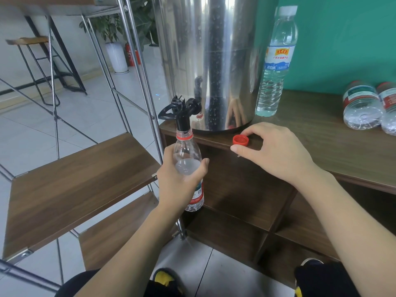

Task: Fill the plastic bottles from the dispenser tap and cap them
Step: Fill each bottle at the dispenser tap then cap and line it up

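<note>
Wooden cabinet top (334,133) runs across the right side, w/ open cubbies (242,189) below. Teal wall (342,39) at 1 o'clock. Metal-frame wooden shelves (81,179) at 8–9 o'clock. Bar stool (32,67) at 10 o'clock; potted plant (113,37) and red extinguisher (129,54) approx 11 o'clock, on pale tiled floor (102,103).

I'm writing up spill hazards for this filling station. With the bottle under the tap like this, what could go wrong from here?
1. The left hand alone holds the bottle in mid-air at the black tap, unsupported below; a slip would likely spill onto the floor.
2. The red cap lies near the cabinet top's front edge, by the right hand; a nudge might knock it off.
3. Two bottles lying on their sides could roll.
</note>
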Tool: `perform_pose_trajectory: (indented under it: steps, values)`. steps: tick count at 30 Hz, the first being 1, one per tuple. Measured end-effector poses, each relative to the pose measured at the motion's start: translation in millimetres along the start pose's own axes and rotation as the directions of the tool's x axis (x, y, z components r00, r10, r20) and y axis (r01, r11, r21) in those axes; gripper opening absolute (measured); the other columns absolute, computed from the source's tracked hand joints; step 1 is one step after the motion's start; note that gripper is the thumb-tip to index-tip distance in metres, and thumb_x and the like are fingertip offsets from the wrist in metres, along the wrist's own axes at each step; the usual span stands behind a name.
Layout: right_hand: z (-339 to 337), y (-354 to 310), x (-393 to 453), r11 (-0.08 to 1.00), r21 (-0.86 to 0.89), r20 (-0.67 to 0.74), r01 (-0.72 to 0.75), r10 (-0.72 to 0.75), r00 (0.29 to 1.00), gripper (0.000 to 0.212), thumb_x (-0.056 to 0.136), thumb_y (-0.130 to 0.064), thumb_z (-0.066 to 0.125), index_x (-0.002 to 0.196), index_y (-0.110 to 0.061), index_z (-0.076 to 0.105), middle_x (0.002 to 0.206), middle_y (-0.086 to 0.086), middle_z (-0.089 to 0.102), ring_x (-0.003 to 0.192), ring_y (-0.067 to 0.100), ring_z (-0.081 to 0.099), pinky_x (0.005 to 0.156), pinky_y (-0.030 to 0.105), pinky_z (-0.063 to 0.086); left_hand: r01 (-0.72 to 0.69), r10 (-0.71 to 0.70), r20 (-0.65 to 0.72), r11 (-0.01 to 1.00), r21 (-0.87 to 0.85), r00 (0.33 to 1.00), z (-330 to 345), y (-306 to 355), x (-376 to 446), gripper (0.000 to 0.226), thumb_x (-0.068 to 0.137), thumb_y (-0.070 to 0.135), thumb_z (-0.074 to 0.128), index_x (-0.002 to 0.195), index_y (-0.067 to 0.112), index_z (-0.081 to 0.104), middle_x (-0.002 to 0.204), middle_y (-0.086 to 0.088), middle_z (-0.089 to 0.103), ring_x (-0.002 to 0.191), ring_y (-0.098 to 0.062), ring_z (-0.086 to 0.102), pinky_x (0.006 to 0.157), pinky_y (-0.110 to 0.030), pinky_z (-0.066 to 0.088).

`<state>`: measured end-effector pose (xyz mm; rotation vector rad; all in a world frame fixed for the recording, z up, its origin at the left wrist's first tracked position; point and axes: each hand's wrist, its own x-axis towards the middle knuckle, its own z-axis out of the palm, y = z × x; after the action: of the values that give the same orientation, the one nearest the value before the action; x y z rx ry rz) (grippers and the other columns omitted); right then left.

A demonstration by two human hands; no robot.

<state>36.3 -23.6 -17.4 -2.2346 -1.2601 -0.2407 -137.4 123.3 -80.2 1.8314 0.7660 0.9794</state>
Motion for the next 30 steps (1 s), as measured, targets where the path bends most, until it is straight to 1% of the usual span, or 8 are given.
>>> perform_pose_trajectory:
  steps: [1, 4, 7, 14, 19, 22, 26, 30]
  values:
    - [0.0, 0.0, 0.2, 1.000, 0.000, 0.002, 0.001, -0.001, 1.000, 0.043, 0.084, -0.071, 0.060, 0.109, -0.037, 0.067, 0.111, -0.016, 0.064, 0.099, 0.010, 0.058, 0.085, 0.036, 0.051, 0.002, -0.002, 0.002, 1.000, 0.001, 1.000, 0.0, -0.2, 0.2, 0.072, 0.078, 0.045, 0.084, 0.136, 0.025, 0.048, 0.127, 0.008, 0.064, 0.113, -0.012, 0.063, 0.097, -0.029, 0.051]
    - [0.0, -0.3, 0.4, 1.000, 0.003, 0.002, 0.001, -0.001, 1.000, 0.041, 0.084, -0.070, 0.061, 0.107, -0.037, 0.068, 0.110, -0.016, 0.064, 0.097, 0.009, 0.057, 0.082, 0.033, 0.049, 0.000, 0.000, -0.001, 1.000, -0.004, 1.000, -0.1, -0.1, -0.3, 0.077, 0.072, 0.054, 0.079, 0.136, 0.024, 0.048, 0.127, 0.008, 0.064, 0.113, -0.012, 0.063, 0.099, -0.033, 0.053]
    - [0.1, -0.4, 0.4, 1.000, 0.003, 0.001, 0.002, -0.002, 1.000, 0.040, 0.084, -0.069, 0.061, 0.107, -0.037, 0.068, 0.110, -0.016, 0.064, 0.097, 0.008, 0.057, 0.082, 0.033, 0.049, -0.003, 0.003, 0.000, 1.000, -0.007, 1.000, -0.2, -1.4, -0.2, 0.076, 0.072, 0.053, 0.079, 0.135, 0.024, 0.049, 0.127, 0.009, 0.064, 0.113, -0.011, 0.063, 0.100, -0.035, 0.053]
    - [0.5, -0.7, 0.7, 1.000, -0.005, -0.001, 0.006, -0.006, 1.000, 0.041, 0.084, -0.070, 0.061, 0.108, -0.037, 0.068, 0.110, -0.016, 0.064, 0.096, 0.008, 0.057, 0.082, 0.035, 0.051, -0.005, 0.005, 0.004, 1.000, -0.005, 1.000, -0.4, -1.5, 0.4, 0.073, 0.077, 0.047, 0.083, 0.136, 0.024, 0.048, 0.127, 0.010, 0.063, 0.112, -0.010, 0.063, 0.100, -0.032, 0.052]
    - [0.8, 0.0, 0.4, 1.000, 0.002, -0.008, 0.011, -0.011, 1.000, 0.039, 0.085, -0.069, 0.062, 0.106, -0.037, 0.068, 0.109, -0.016, 0.064, 0.096, 0.009, 0.058, 0.082, 0.035, 0.052, -0.009, 0.009, 0.000, 1.000, -0.008, 1.000, 0.2, -0.7, 0.0, 0.078, 0.071, 0.055, 0.077, 0.137, 0.025, 0.048, 0.128, 0.009, 0.064, 0.113, -0.011, 0.063, 0.100, -0.032, 0.052]
    - [1.5, 0.5, 0.2, 1.000, 0.004, -0.010, 0.012, -0.012, 1.000, 0.039, 0.085, -0.069, 0.062, 0.106, -0.038, 0.068, 0.109, -0.017, 0.063, 0.095, 0.009, 0.058, 0.081, 0.034, 0.050, -0.013, 0.013, 0.000, 1.000, -0.011, 1.000, -0.3, -0.8, -0.3, 0.074, 0.074, 0.051, 0.080, 0.136, 0.024, 0.049, 0.126, 0.010, 0.064, 0.112, -0.009, 0.063, 0.098, -0.029, 0.052]
    - [1.2, 1.5, 0.6, 1.000, -0.002, -0.012, 0.013, -0.013, 1.000, 0.040, 0.085, -0.070, 0.061, 0.107, -0.037, 0.068, 0.109, -0.017, 0.064, 0.097, 0.009, 0.058, 0.083, 0.035, 0.051, -0.004, 0.004, -0.002, 1.000, -0.006, 1.000, -0.5, -0.8, 0.2, 0.067, 0.080, 0.039, 0.085, 0.134, 0.025, 0.049, 0.121, 0.014, 0.063, 0.109, -0.005, 0.062, 0.095, -0.023, 0.050]
    - [1.7, 1.3, 0.5, 1.000, -0.002, -0.016, 0.018, -0.019, 1.000, 0.041, 0.085, -0.070, 0.062, 0.107, -0.036, 0.068, 0.109, -0.016, 0.064, 0.096, 0.009, 0.058, 0.082, 0.035, 0.051, -0.006, 0.006, -0.003, 1.000, -0.010, 1.000, -0.4, 0.2, 0.2, 0.067, 0.081, 0.036, 0.085, 0.135, 0.024, 0.049, 0.120, 0.014, 0.062, 0.109, -0.006, 0.062, 0.094, -0.023, 0.050]
